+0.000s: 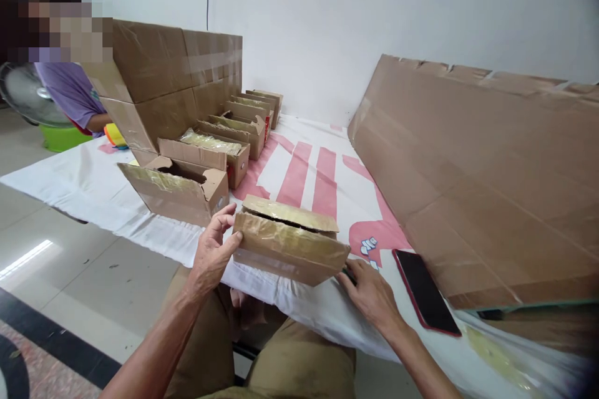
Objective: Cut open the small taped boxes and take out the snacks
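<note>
A small brown cardboard box (285, 262) stands at the front edge of the table, its two long taped top flaps nearly meeting over a narrow dark gap. My left hand (215, 252) grips its left end, the thumb on the front corner and the fingers curled along the side. By the lower right corner of the box is my right hand (369, 293), closed with its fingers bent round a small dark green thing, mostly hidden. Just left of my left hand sits another cardboard box (182, 199) with its flaps raised.
Behind it, several similar boxes (234, 159) form a row along a tall carton wall (163, 68). A phone (428, 292) lies right of my right hand, beside a large leaning cardboard sheet (491, 181). A person in a purple sleeve (70, 90) is at the left, near a fan (35, 93).
</note>
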